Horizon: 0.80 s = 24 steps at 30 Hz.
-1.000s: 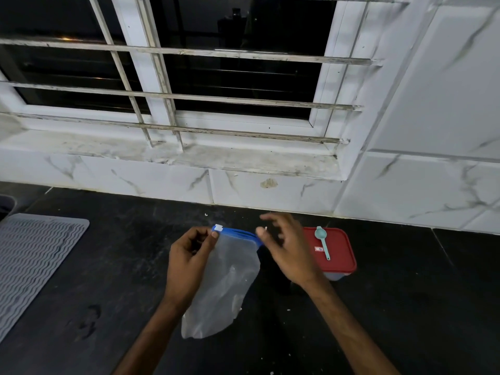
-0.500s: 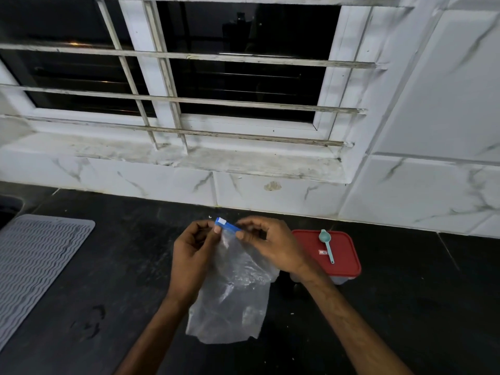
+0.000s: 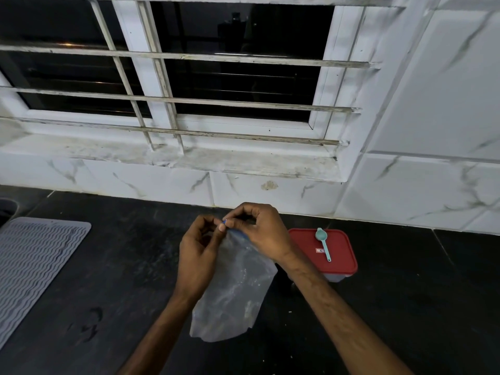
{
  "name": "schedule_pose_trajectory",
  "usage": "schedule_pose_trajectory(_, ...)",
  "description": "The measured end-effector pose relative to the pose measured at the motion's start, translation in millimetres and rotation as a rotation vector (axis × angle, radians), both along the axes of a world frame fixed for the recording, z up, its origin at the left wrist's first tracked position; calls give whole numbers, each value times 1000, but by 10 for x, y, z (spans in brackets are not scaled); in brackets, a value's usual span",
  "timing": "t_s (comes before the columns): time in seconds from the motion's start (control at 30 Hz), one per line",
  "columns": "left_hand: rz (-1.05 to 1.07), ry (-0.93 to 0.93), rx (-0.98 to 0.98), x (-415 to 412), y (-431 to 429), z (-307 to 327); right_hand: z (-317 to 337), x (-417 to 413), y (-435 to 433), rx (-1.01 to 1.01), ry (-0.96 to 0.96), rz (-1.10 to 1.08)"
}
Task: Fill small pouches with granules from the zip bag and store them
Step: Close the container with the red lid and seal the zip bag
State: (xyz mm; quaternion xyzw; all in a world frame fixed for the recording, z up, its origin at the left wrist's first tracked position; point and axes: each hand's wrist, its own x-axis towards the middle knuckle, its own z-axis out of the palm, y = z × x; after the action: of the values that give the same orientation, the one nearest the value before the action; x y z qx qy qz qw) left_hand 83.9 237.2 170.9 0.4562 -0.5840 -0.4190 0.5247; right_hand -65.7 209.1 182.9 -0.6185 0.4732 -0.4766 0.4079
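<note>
A clear plastic zip bag (image 3: 235, 290) with a blue zip strip hangs over the dark counter, looking limp. My left hand (image 3: 198, 255) pinches the top left end of its blue strip. My right hand (image 3: 259, 231) pinches the same strip right beside it, fingertips almost touching the left thumb. Most of the strip is hidden under my fingers. To the right stands a box with a red lid (image 3: 335, 253), and a small teal spoon (image 3: 323, 242) lies on the lid. No small pouches are in view.
The black counter (image 3: 405, 307) runs under everything, with a few white specks near the bag. A grey ribbed mat (image 3: 35, 266) lies at the left. A white tiled wall and a barred window sill (image 3: 189, 158) rise behind.
My right hand slid left along the blue strip until it met my left hand. The strip, spread wide a second ago, is now pinched together, and the bag hangs flatter.
</note>
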Motion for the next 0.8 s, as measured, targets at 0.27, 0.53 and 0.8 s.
schedule_pose_trajectory(0.27, 89, 107, -24, 94, -54, 3, -169, -56, -5, -66, 323, -84)
schedule_pose_trajectory(0.53, 239, 272, 43, 431, -266, 85, -315, -425, -13, 40, 395, -130)
schedule_pose_trajectory(0.8, 109, 343, 326, 408, -217, -131, -305, -333, 3, 209, -109, -222)
